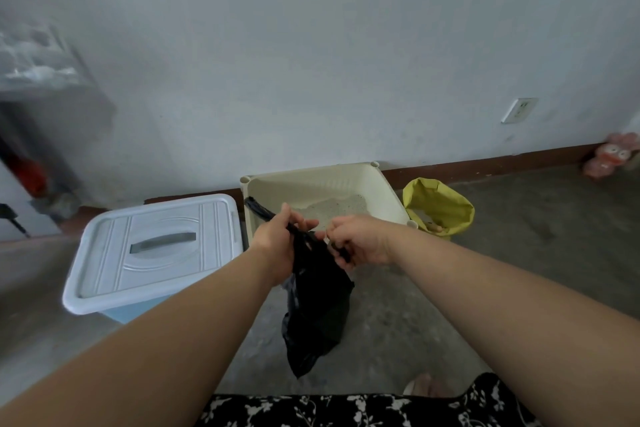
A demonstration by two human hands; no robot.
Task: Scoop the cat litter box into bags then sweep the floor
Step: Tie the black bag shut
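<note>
The top of a black plastic bag (317, 308) is gripped by the left hand (277, 241), whose fingers are curled round a twisted black handle strip that sticks out up and to the left of the fist. The other side of the bag's mouth is pinched by the right hand (360, 239), its fingers bent closed on the plastic. The two hands are held close together, and the bag hangs below them above the concrete floor (433, 305). Just behind the hands, a cream litter box (311, 173) is set against the wall (311, 45), with grey litter (336, 206) heaped toward its back right. A bin lined with a yellow bag (440, 204) is placed just beside the box's right corner. On the left, a pale blue storage bin (156, 246) with a white lid is seen close against the litter box. A wall socket (519, 110) is mounted further right, and a pink toy (607, 156) is seen by the skirting (485, 166).
</note>
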